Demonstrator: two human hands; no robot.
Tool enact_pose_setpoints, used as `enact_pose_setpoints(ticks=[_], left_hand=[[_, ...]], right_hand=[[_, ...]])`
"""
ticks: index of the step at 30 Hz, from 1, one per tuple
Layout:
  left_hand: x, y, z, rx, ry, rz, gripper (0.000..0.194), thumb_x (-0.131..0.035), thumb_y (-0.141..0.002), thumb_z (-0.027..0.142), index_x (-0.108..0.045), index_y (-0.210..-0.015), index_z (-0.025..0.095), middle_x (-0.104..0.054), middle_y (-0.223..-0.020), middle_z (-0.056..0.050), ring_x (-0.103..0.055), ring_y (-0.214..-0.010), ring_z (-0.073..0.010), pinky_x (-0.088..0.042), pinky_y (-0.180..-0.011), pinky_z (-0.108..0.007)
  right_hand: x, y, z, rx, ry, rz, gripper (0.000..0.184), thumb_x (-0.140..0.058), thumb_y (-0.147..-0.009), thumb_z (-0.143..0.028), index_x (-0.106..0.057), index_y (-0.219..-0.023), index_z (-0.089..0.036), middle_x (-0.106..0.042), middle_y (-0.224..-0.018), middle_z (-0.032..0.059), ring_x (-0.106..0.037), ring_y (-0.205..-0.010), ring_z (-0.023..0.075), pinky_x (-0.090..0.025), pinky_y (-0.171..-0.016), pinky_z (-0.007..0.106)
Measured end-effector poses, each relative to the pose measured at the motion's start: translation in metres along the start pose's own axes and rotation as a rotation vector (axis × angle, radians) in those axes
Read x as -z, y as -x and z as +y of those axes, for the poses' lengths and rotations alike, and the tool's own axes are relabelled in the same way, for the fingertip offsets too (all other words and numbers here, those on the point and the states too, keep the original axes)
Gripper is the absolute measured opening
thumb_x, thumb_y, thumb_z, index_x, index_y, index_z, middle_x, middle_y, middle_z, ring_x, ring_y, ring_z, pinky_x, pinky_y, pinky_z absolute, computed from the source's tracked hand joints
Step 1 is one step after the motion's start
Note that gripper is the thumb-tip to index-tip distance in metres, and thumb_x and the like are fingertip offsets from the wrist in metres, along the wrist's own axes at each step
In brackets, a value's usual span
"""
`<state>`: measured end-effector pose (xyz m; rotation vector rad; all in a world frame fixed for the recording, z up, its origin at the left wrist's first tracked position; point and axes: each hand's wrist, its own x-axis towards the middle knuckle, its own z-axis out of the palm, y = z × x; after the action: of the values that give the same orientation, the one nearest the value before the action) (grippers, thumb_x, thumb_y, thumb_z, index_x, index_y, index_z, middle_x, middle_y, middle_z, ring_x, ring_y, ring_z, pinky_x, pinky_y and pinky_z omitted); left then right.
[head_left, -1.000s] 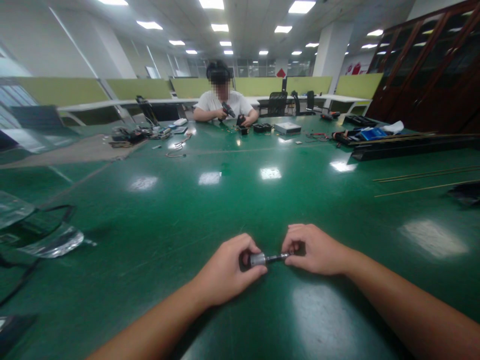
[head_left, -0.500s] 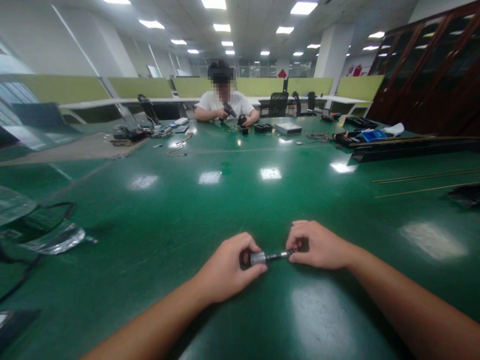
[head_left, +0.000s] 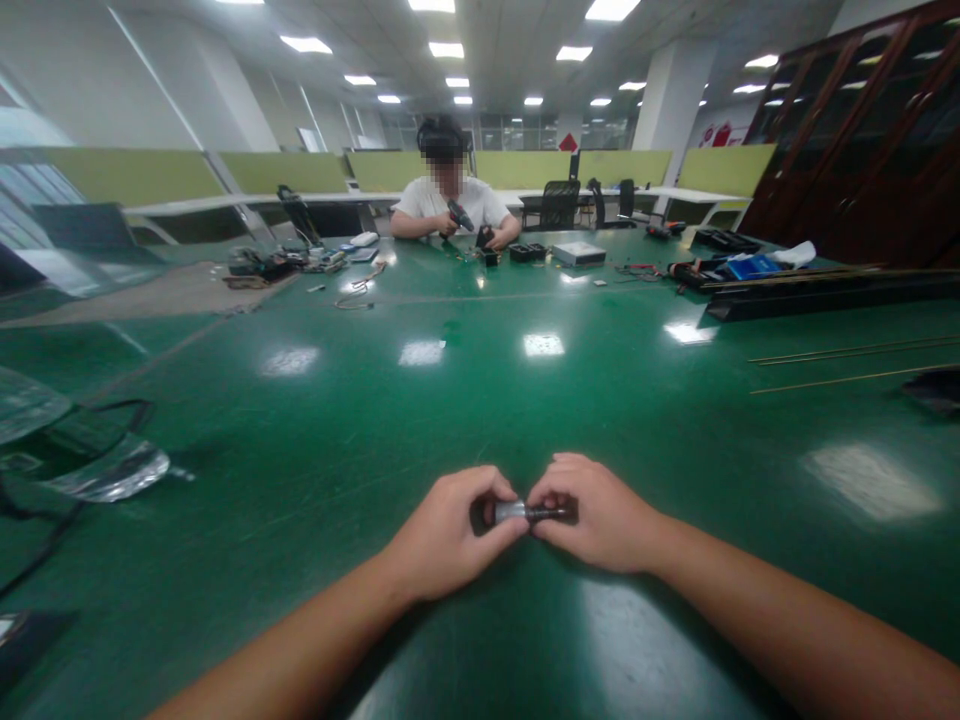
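On the near side of a green table [head_left: 360, 400], a small metal tool [head_left: 511, 511] lies crosswise between two bare hands, the left hand [head_left: 452, 528] pinching its silver end, the right hand [head_left: 596, 515] gripping its dark shaft close by. Across the far side, a person [head_left: 484, 205] in white holds a drill [head_left: 460, 214], left of a pale box [head_left: 578, 255].

The cylinder [head_left: 511, 511] presents as smooth, silvery metal, the green tabletop [head_left: 420, 420] as smooth and highly glossy with fine scratches, the cabinet [head_left: 862, 205] as dark, polished wood.
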<state>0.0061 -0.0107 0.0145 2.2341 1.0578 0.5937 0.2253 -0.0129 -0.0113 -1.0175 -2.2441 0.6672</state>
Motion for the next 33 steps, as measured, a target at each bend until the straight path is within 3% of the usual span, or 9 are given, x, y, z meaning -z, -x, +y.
enact_pose_setpoints(ticks=[7,33], left_hand=[[-0.0019,-0.0003,-0.0009,0.024,-0.028,-0.002,0.013,-0.069,-0.078,0.026,-0.064,-0.087,0.017,-0.063,-0.078,-0.001,-0.059,-0.071,-0.0156,-0.043,-0.064,-0.025],[-0.0013,-0.0003,0.0026,0.034,-0.05,0.015,0.015,-0.072,-0.075,0.021,-0.06,-0.083,0.018,-0.06,-0.08,-0.001,-0.057,-0.071,-0.0157,-0.041,-0.063,-0.025]], right_hand=[[-0.0007,-0.0018,-0.0029,0.041,0.017,0.03,0.007,-0.071,-0.078,-0.018,-0.069,-0.084,-0.02,-0.067,-0.078,0.002,-0.059,-0.08,0.018,-0.042,-0.079,0.033],[-0.0004,-0.0016,-0.0036,0.031,0.015,0.019,0.007,-0.071,-0.078,-0.017,-0.068,-0.084,-0.019,-0.066,-0.074,0.0008,-0.058,-0.076,0.017,-0.041,-0.078,0.032]])
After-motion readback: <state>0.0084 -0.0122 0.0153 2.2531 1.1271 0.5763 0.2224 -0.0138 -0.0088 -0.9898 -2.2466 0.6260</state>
